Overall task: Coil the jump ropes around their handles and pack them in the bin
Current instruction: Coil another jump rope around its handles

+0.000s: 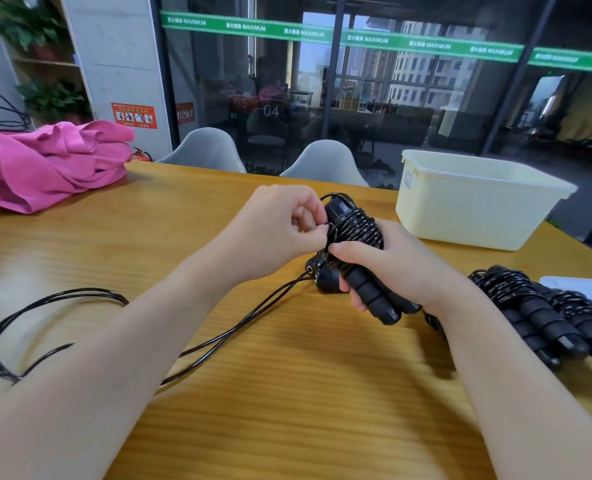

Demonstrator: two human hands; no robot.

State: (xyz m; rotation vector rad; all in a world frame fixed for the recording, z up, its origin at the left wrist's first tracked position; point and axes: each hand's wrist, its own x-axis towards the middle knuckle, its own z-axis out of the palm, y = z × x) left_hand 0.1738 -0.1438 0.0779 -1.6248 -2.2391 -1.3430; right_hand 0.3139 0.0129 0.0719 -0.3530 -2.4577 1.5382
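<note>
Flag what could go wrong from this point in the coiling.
1. The left hand only pinches the cord against the wound handles gripped by the right hand; a slip could loosen the coil.
2. A long loose cord trails across the table and passes under the left forearm, so it may snag or tangle as it is pulled in.
3. The bin sits at the table's far edge; a careless drop might nudge it.

Head-worn camera looks forward and down, close over the table (pixel 287 393).
</note>
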